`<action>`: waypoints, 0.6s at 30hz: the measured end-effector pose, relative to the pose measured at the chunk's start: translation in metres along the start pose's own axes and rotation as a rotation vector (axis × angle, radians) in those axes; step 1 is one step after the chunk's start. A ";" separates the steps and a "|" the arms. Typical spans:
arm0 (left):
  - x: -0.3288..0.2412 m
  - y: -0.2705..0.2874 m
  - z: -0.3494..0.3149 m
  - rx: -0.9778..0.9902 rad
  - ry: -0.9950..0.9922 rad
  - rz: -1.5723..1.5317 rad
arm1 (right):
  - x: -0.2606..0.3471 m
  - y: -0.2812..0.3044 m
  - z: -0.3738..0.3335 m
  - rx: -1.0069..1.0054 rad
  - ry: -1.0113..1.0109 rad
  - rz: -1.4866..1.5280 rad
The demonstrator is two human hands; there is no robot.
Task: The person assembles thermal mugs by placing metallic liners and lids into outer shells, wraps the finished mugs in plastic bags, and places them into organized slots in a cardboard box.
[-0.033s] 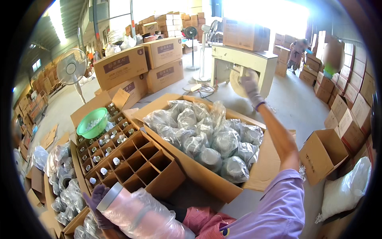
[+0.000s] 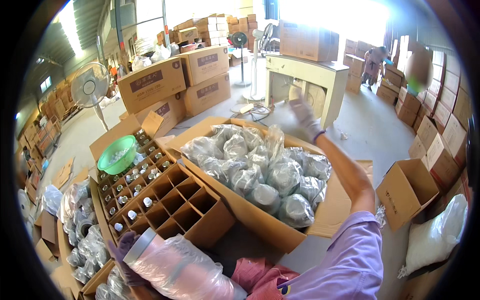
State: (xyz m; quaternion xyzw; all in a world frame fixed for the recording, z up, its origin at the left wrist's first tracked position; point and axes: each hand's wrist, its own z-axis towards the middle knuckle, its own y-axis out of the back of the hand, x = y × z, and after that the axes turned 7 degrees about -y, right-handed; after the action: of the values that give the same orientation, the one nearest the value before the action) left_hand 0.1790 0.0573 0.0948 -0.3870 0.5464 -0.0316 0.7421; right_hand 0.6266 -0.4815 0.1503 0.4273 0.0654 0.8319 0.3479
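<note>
My left hand (image 2: pixel 122 252), in a dark purple glove, is against the pale-rimmed end of a clear cylinder (image 2: pixel 182 265) wrapped in thin plastic and supports it. This cylinder lies tilted across my lap, with pink showing through. Over the far edge of a big open carton (image 2: pixel 272 232) my right hand (image 2: pixel 305 117) is raised in a pale glove. Its fingers look stretched out with nothing visible in them, though their tips are blurred. Bagged clear cylinders (image 2: pixel 282 177) fill that carton. Left of it stands a carton with cardboard dividers (image 2: pixel 192 200), holding several clear containers, some with white tops.
A green bowl (image 2: pixel 116 155) of small pale pieces sits on the divided carton. More bagged items (image 2: pixel 90 250) lie at the left. Beyond are stacked boxes (image 2: pixel 152 85), a fan (image 2: pixel 90 85), a cream machine stand (image 2: pixel 305 67) and floor cables. A white sack (image 2: pixel 435 235) and open box (image 2: pixel 407 192) stand right.
My right hand has moved left and slightly downward, away from the machine stand's front. The left hand and the wrapped cylinder have barely shifted.
</note>
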 end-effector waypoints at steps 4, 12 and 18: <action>0.023 0.035 0.010 0.003 0.049 -0.025 | 0.108 -0.094 -0.151 0.598 0.327 0.060; 0.029 0.022 0.006 0.002 0.080 -0.124 | 0.285 -0.120 -0.348 1.051 0.662 0.627; 0.023 0.023 -0.012 0.013 0.059 -0.117 | 0.321 -0.094 -0.406 1.025 0.765 0.385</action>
State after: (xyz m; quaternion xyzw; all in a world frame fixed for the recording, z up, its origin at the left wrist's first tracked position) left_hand 0.1699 0.0563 0.0610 -0.4124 0.5442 -0.0899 0.7250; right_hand 0.2424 -0.1312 0.0715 0.2176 0.4940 0.8357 -0.1016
